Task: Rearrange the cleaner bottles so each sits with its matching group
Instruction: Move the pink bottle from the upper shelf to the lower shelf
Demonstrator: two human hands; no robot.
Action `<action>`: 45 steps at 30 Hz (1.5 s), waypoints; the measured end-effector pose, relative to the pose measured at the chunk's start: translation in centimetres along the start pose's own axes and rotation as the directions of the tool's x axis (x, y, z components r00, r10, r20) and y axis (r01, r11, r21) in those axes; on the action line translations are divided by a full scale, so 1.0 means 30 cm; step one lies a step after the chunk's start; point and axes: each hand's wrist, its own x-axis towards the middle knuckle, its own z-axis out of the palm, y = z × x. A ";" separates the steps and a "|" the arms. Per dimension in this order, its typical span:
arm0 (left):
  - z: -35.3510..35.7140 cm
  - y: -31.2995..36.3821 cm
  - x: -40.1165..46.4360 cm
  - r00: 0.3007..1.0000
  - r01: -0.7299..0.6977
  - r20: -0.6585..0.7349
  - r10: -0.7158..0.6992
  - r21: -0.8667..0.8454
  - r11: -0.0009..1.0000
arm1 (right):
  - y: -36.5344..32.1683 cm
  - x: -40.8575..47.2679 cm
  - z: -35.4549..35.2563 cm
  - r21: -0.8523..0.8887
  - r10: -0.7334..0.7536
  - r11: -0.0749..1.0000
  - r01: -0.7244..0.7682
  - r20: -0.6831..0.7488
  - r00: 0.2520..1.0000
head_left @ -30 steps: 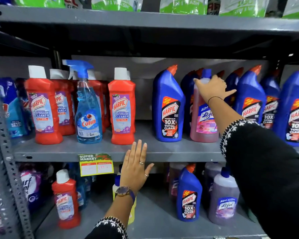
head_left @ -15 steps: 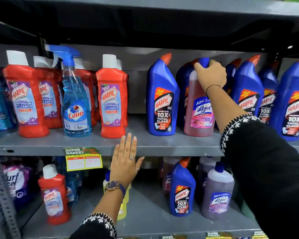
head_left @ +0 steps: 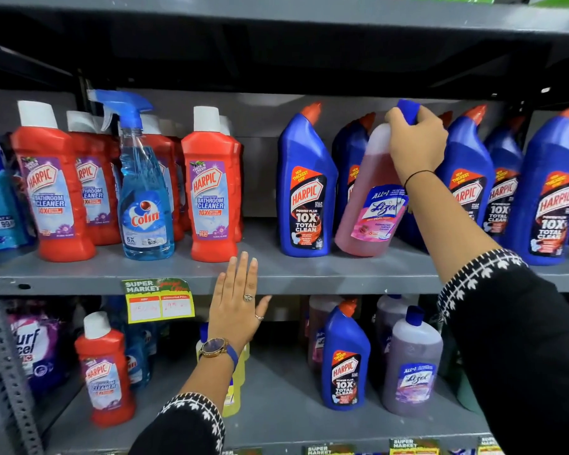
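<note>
- Shelf [head_left: 293,274]: matt grey painted metal, smooth.
- Upright post [head_left: 4,356]: grey perforated metal.
- Pink Lizol bottle [head_left: 368,208]: translucent plastic, glossy label, blue plastic cap.
- Blue Harpic bottles [head_left: 304,192]: glossy opaque plastic.
- Red Harpic bottles [head_left: 212,192]: shiny plastic, white caps.
- Colin spray bottle [head_left: 145,198]: clear plastic.
- Price tag [head_left: 158,300]: paper.
- Sleeve [head_left: 523,339]: black cloth, white embroidery.

Upper grey metal shelf [head_left: 276,274], left half of the frame: at least four red plastic Harpic bathroom-cleaner bottles with white caps [head_left: 212,192] and one clear blue Colin spray bottle [head_left: 145,205]. Right half: about six blue angled-neck Harpic toilet-cleaner bottles [head_left: 304,192] and one pink Lizol bottle [head_left: 372,208]. Lower shelf: one red Harpic, one blue Harpic, two purple Lizol bottles.
</note>
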 end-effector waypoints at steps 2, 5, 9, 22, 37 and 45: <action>0.003 0.002 -0.005 0.999 -0.010 -0.051 0.012 0.037 0.999 | -0.033 -0.019 -0.014 0.060 -0.026 0.998 0.028 -0.022 0.999; 0.003 0.002 0.002 0.998 -0.012 -0.059 0.015 0.057 0.998 | -0.108 -0.054 -0.045 0.206 -0.065 0.977 0.060 0.016 0.998; -0.004 0.001 -0.003 0.998 -0.014 -0.054 0.018 0.070 0.997 | -0.172 -0.136 -0.102 0.472 -0.037 0.882 -0.022 0.114 0.993; -0.009 -0.003 0.006 0.996 -0.048 -0.066 0.052 0.063 0.997 | 0.047 -0.576 -0.156 0.641 0.015 0.649 -0.410 0.528 0.849; 0.015 -0.008 0.002 0.991 -0.050 -0.118 0.071 0.166 0.985 | 0.495 -0.989 0.120 0.071 0.100 0.987 -0.141 0.413 0.905; 0.030 -0.015 -0.001 0.989 -0.061 -0.122 0.088 0.211 0.976 | 0.558 -0.984 0.256 -0.167 0.146 0.982 -0.093 0.341 0.929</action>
